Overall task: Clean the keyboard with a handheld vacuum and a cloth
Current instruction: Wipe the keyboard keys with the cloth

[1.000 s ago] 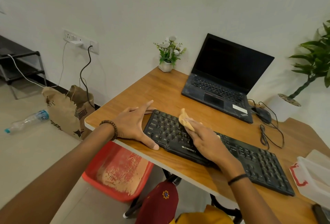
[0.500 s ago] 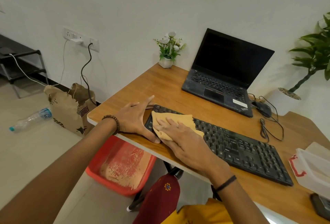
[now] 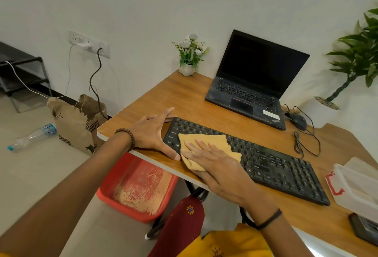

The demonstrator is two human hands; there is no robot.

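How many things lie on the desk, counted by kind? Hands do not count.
Keyboard: 1
Cloth: 1
Laptop: 1
Mouse: 1
Flower pot: 1
Clear box: 1
Dark device at the near right edge, partly cut off: 1
Total: 7

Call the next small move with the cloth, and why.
Probably slide the right hand and the yellow cloth rightward along the black keyboard. The cloth lies flat on its left end only, the keys to the right are bare, and the left hand braces that end.
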